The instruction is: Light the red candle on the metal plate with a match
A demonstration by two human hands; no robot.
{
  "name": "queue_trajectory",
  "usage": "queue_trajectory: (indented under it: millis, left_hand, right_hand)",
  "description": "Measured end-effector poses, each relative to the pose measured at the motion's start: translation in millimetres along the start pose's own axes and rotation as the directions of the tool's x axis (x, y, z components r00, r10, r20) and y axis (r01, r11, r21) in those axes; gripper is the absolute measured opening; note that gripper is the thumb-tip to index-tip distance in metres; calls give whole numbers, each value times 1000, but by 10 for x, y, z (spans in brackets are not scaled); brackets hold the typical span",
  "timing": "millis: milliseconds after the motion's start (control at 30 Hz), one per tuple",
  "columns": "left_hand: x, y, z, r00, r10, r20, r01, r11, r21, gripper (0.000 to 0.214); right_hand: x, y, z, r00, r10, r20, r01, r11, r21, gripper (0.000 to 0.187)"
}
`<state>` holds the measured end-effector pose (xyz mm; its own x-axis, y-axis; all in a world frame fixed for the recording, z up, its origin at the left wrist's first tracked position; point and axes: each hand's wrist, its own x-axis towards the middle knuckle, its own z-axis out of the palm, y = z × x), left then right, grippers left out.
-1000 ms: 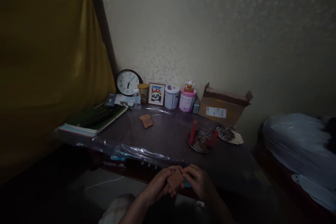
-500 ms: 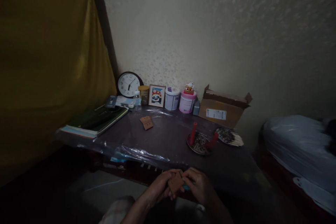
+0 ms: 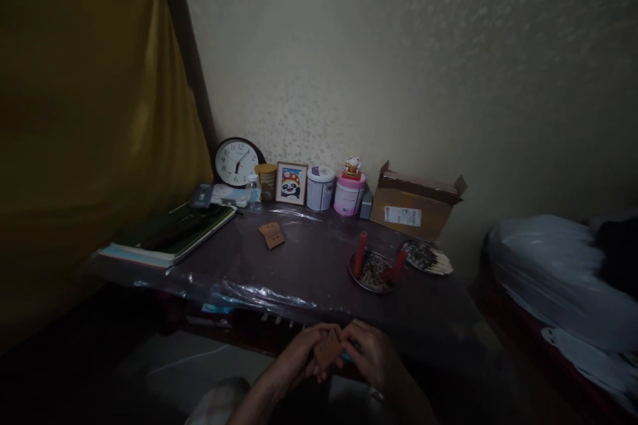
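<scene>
Low in the view, in front of the table's near edge, my left hand (image 3: pixel 305 349) is closed round a small brown cardboard packet (image 3: pixel 327 349), which lies tilted with its flat face up. My right hand (image 3: pixel 367 350) has its fingers pinched at the packet's upper right edge. Whether something small sits between those fingertips is too dark to tell. On the table lie similar brown cardboard pieces (image 3: pixel 272 236). A metal plate (image 3: pixel 369 287) to the right carries two red candles (image 3: pixel 361 254), one upright and one leaning, and dark and pale bits.
A second plate (image 3: pixel 406 264) holds dark bits and pale sticks. A cardboard box (image 3: pixel 411 202), pink tin (image 3: pixel 349 198), white tin (image 3: pixel 319 190), panda picture (image 3: pixel 291 184) and clock (image 3: pixel 237 163) line the wall. Books (image 3: pixel 169 232) lie left on the plastic-covered table (image 3: pixel 304 259).
The whole scene has shifted slightly left as my head turned. My hands keep hold of the brown packet, with the right fingers still at its edge.
</scene>
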<state>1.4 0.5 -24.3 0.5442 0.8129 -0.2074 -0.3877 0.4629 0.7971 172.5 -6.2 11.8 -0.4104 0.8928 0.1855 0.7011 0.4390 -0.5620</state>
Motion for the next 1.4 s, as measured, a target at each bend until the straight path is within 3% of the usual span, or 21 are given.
queue_trajectory:
  millis: [267,500,767,900,1000,1100,1200,1400]
  left_hand:
    - [-16,6,23,1000,-8,-8,9,999,51,52]
    - [-31,3,43,1000,-7,-27,11,988,151,46]
    - [-94,-7,73,997,74,-18,-66,960,272,40]
    - [-101,41,54,995,87,-48,-71,961,267,48]
    - [-106,103,30,992,99,-72,-79,967,244,56]
    - [-148,183,54,987,131,-88,-110,970,215,55]
    - [-212,256,126,978,183,-99,-165,973,164,52]
    - [-296,317,212,964,225,-139,-220,974,50,48]
  right_hand:
    - [-8,-23,23,1000,16,4,-15,995,-97,15]
    - [-41,-38,39,999,47,10,-46,996,-78,14]
    - [-63,-39,81,999,40,3,-40,999,-7,10]
    - [-50,-2,34,998,42,-57,-42,999,4,11]
    - [-31,74,-30,984,102,-148,-83,988,129,10]
    - [-5,96,-119,955,195,-223,-100,920,380,3]
    - [23,18,-191,915,331,-230,-130,783,608,15]
    - [43,-208,-221,876,455,-160,-179,613,769,15]
